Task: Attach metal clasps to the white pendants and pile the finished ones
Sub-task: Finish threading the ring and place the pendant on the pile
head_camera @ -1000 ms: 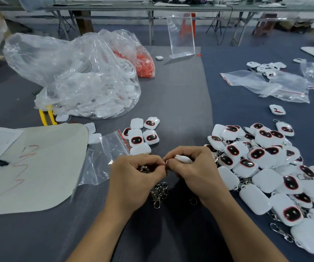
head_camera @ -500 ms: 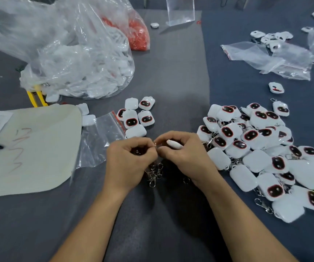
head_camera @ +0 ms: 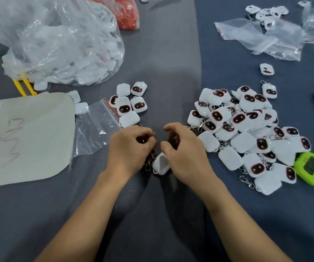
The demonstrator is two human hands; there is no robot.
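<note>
I see the white rounded-rectangle plastic pendant (head_camera: 161, 163) on the table between both wrists, long axis near-far, loop end toward me, left hand (head_camera: 131, 146) gripping silver metal clasps (head_camera: 148, 166), right hand (head_camera: 183, 155) curled, grip unclear, bare grey tabletop (head_camera: 152, 214) nearside.

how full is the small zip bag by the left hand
Empty, it seems: the zip bag lies flat, with only the grey table showing through.

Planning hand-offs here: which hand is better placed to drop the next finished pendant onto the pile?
Right hand, probably: the finished pile lies just beside it; the left hand is farther off, by the clasps.
</note>
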